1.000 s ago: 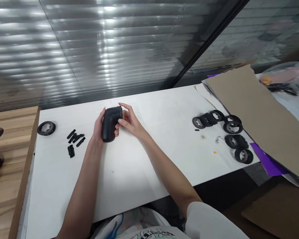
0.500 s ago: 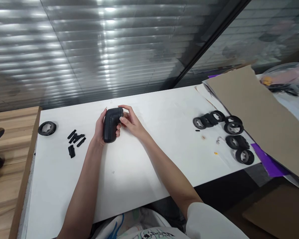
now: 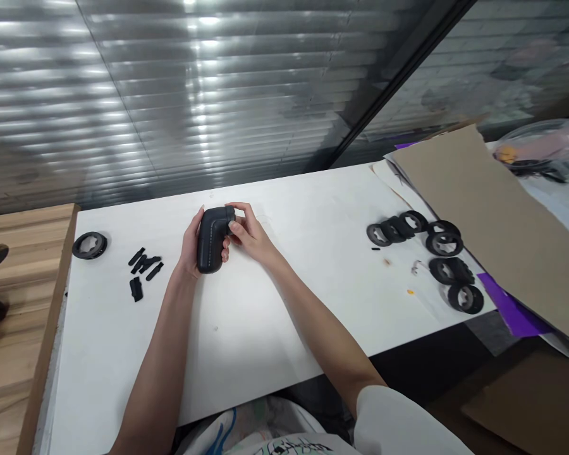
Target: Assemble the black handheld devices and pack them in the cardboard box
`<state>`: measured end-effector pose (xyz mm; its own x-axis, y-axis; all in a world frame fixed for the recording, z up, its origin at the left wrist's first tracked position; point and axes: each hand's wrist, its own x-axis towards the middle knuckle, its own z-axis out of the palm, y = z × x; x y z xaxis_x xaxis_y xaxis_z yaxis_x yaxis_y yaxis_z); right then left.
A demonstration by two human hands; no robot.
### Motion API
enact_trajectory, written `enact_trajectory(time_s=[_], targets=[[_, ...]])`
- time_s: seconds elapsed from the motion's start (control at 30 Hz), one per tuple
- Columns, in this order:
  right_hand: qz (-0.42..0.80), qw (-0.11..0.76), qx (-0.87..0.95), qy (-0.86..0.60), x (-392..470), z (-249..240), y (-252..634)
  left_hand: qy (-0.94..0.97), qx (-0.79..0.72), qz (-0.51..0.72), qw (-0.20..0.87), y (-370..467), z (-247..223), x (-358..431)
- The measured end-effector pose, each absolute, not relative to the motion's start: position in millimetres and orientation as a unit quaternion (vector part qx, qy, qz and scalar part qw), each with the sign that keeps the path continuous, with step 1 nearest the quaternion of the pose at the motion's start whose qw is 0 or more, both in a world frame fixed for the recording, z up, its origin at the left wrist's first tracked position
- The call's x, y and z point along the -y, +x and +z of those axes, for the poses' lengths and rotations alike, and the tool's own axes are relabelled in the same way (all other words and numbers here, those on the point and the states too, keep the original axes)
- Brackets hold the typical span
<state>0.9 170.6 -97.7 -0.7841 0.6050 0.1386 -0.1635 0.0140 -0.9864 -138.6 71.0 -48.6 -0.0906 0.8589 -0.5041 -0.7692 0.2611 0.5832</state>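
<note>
A black, angled, handheld-looking device (image 3: 210, 243) is held above the white table, its thick body pointing down and its short head to the right. Wrapped round the body from the left is my left hand (image 3: 189, 246), with fingertips showing at the right side. My right hand (image 3: 249, 232) grips the round end of the head, thumb in front and forefinger on top. A ridged seam runs down the body. What the other fingers of my right hand touch is partly hidden. Several small black plastic pieces (image 3: 145, 264) lie left of my left hand.
A black ring (image 3: 90, 245) lies near the white table's (image 3: 265, 316) left edge. Several black rings (image 3: 444, 244) stand or lie at the right, beside a cardboard sheet (image 3: 493, 208) and purple sheet (image 3: 512, 309). A wooden surface (image 3: 23, 354) adjoins on the left; blinds (image 3: 218, 95) rise behind.
The black device has turned slightly, so its ridged seam shows more clearly. Both hands keep their hold in nearly the same place.
</note>
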Motion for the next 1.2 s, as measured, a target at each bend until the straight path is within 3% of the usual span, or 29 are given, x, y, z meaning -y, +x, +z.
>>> enact_trajectory(time_s=[0.27,0.53,0.8,1.2], targets=[[0.693,0.327,0.621,-0.165,-168,-92,-5,0.089,-0.414,0.631,0.651,-135,-53,-72],[0.576,0.485,0.585,-0.301,-168,-86,-2,0.228,-0.456,0.663,0.548,-127,-57,-69],[0.550,0.483,0.618,-0.287,-168,-89,0,0.282,-0.519,0.649,0.479,-126,-60,-69],[0.453,0.517,0.687,-0.233,-164,-103,-2,0.284,-0.539,0.637,0.472,-127,-62,-74]])
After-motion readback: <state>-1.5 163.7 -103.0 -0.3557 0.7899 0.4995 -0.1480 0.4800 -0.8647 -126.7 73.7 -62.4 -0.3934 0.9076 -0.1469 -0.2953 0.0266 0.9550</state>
